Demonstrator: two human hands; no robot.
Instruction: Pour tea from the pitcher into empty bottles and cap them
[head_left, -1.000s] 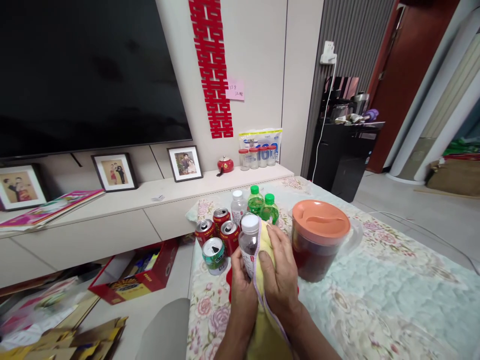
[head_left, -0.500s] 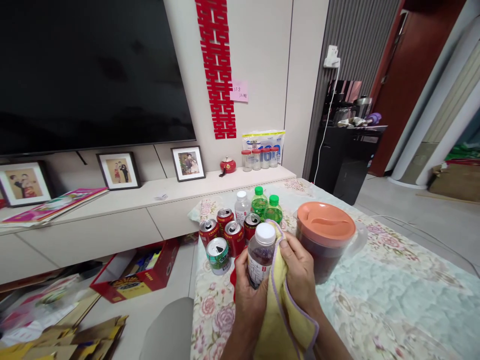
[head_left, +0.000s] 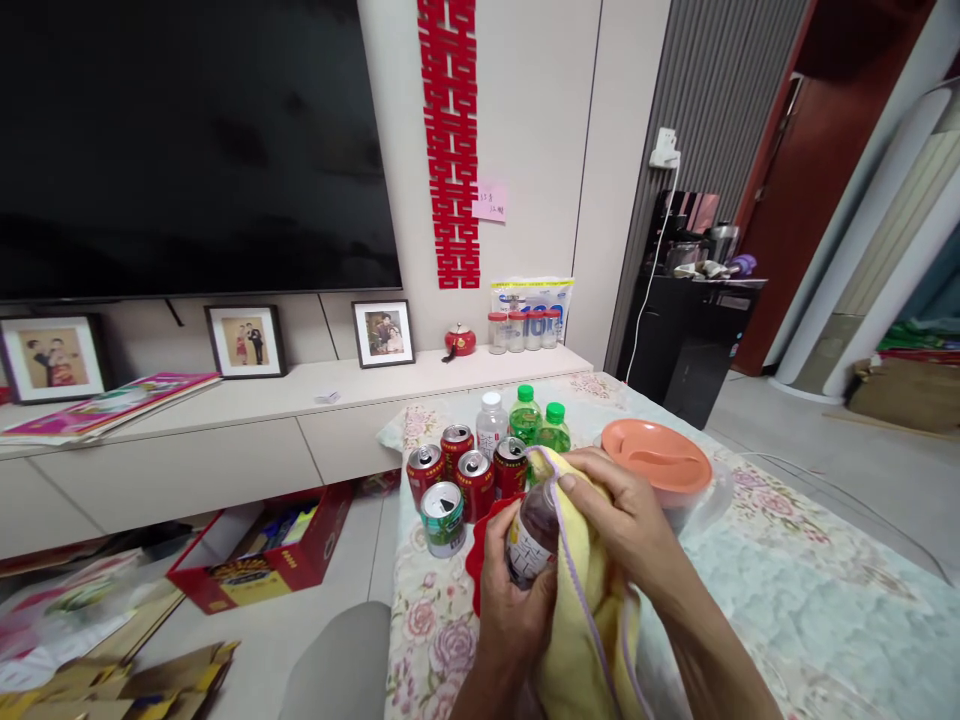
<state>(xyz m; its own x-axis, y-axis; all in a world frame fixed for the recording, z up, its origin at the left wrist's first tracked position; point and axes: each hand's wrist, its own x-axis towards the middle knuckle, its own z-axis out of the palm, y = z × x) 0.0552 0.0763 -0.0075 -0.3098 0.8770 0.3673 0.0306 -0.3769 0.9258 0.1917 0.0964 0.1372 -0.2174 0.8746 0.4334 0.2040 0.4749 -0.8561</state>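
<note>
My left hand (head_left: 514, 590) is wrapped round the lower part of a plastic drink bottle (head_left: 531, 548) with dark liquid and a white label. My right hand (head_left: 622, 500) grips a yellow cloth (head_left: 581, 600) with a purple edge, laid over the bottle's top. The bottle's cap is hidden under the cloth. Just beyond the hands stand several red cans (head_left: 475, 485), a green can (head_left: 443, 520), a clear bottle with a white cap (head_left: 492, 425) and two green-capped bottles (head_left: 553, 430). Partly behind my left hand lies a red object (head_left: 478, 565).
A pitcher with an orange lid (head_left: 656, 455) stands right of my right hand on the flowered tablecloth (head_left: 787, 590). Behind the table runs a white cabinet (head_left: 337, 395) with photo frames and red-lidded jars. A grey seat (head_left: 341, 665) and a red box (head_left: 259, 550) are at the left.
My right hand has brought the cloth over the bottle's white cap, covering it. The bottle is tilted more now. The view has shifted slightly.
</note>
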